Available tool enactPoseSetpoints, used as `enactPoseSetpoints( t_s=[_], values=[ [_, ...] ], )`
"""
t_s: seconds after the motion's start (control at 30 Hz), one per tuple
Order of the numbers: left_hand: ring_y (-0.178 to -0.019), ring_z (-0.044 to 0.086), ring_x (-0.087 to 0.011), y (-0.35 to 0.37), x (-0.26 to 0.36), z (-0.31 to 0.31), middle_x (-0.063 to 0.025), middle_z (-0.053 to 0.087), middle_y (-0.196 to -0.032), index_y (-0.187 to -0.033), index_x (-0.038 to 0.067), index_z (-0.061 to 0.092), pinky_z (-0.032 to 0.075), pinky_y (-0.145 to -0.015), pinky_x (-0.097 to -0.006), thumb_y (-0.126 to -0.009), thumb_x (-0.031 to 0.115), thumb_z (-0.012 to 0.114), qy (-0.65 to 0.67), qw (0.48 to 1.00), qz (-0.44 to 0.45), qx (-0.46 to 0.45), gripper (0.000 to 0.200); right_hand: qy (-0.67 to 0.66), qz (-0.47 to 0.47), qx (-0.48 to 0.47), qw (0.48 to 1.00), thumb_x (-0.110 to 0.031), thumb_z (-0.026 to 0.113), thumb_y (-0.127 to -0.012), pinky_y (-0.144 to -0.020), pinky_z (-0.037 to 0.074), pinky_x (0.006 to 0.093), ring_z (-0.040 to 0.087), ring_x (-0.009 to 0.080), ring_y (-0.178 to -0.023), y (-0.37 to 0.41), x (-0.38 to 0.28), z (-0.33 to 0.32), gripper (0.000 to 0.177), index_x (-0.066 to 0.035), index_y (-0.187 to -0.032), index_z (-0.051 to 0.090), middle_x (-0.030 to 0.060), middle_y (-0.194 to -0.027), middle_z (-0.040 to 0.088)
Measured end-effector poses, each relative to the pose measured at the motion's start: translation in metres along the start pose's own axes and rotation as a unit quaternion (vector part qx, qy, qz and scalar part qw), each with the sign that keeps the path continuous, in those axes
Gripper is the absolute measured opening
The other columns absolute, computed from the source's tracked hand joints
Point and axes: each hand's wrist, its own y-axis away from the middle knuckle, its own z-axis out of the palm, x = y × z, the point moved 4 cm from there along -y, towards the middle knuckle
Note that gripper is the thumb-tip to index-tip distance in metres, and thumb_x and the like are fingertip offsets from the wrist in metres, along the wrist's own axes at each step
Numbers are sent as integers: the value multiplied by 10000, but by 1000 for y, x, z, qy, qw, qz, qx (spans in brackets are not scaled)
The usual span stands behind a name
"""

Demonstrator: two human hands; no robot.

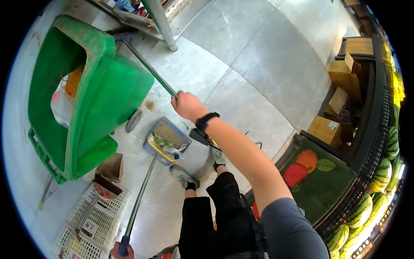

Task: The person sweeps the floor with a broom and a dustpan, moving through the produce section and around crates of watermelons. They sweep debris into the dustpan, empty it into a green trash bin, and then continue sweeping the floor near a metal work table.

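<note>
My right hand [188, 106], with a black watch at its wrist, is closed round the green pole of a broom [151, 70]. The broom's bluish head lies at the far end, partly hidden beside the bin. At the bottom edge my left hand [122, 251], partly cut off, grips the blue handle end of a long-handled dustpan [144, 184]. The dustpan's blue-grey pan rests on the floor in front of my feet. In it lie green leaf scraps [161, 141] and a crumpled clear plastic bag [176, 151], beside a yellow toothed strip.
A large green wheeled bin [114, 90] lies tilted at the left, with bags inside. White plastic crates [95, 220] stand lower left. A metal shelf leg [161, 26] is at the top. Cardboard boxes [325, 129] and watermelons [360, 211] line the right, beside a dark green panel [325, 177].
</note>
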Motion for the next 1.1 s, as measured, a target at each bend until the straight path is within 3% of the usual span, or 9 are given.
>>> enactPoseSetpoints(
  t_s=[0.03, 0.1, 0.13, 0.17, 0.27, 0.33, 0.8, 0.97, 1.1],
  values=[
    [-899, 517, -307, -3, 11, -4, -184, 420, -1033, -1263, -56, 402, 462, -770, -403, -817, 7, 674, -79, 997, 19, -19, 526, 14, 2, 2, 1000, -285, 483, -941, -706, 527, 495, 645, 438, -759, -17, -6, 4, 363, 41, -831, 598, 266, -785, 657],
    [-606, 469, -230, -68, 114, -7, -114, 461, -706, -870, -2, 490, 392, -556, -368, -850, 83, 661, -63, 997, -7, -35, 192, 31, -3, 23, 999, -249, 487, -941, -713, 545, 468, 664, 413, -772, -51, -11, 21, 312, 24, -856, 611, 239, -825, 675],
    [-459, 445, -191, -100, 165, -8, -80, 481, -543, -674, 25, 535, 357, -449, -350, -867, 120, 655, -55, 997, -21, -43, 247, 39, -7, 35, 999, -231, 489, -941, -716, 554, 454, 674, 400, -779, -68, -13, 30, 288, 16, -869, 617, 226, -845, 684],
    [-466, 491, -231, -102, 167, -9, -143, 516, -555, -654, 3, 542, 395, -459, -375, -800, -3, 654, -12, 997, -58, -50, 184, 59, 12, 33, 998, -217, 490, -938, -717, 559, 441, 682, 379, -795, -85, -13, 42, 268, 9, -883, 623, 216, -861, 689],
    [-453, 475, -208, -106, 166, -5, -121, 515, -542, -667, 26, 539, 381, -443, -360, -814, 39, 652, -12, 1000, 5, -14, 186, 102, 85, 39, 990, -216, 510, -930, -721, 567, 419, 699, 334, -824, -111, 3, 55, 242, -11, -907, 637, 193, -878, 698],
    [-445, 474, -207, -101, 159, -11, -115, 524, -548, -686, 32, 557, 381, -439, -355, -819, 60, 656, -38, 996, -41, -65, 168, 98, 133, 37, 986, -271, 542, -925, -722, 565, 427, 698, 330, -819, -99, 15, 62, 264, -26, -902, 638, 187, -849, 698],
    [-509, 523, -277, -99, 156, -18, -154, 574, -630, -821, -25, 640, 417, -491, -370, -818, 55, 648, -21, 994, -38, -101, 81, 135, 199, -117, 964, -315, 479, -968, -732, 558, 447, 687, 368, -872, 70, 76, -11, 338, 18, -1006, 525, 214, -912, 692],
    [-525, 521, -262, -94, 146, -15, -154, 581, -639, -920, -36, 675, 427, -518, -379, -820, 48, 652, -35, 994, -7, -106, 133, 131, 146, -85, 977, -309, 480, -965, -614, 547, 476, 680, 367, -683, 76, 86, -24, 356, 43, -992, 526, 234, -803, 667],
    [-573, 577, -266, -92, 145, -14, -170, 614, -707, -967, -41, 689, 443, -536, -383, -835, 47, 629, -85, 987, -2, -133, 170, -26, 192, -153, 969, -335, 419, -987, -508, 523, 431, 602, 316, -453, 68, 76, -57, 448, 61, -841, 569, 183, -616, 619]
  ],
)
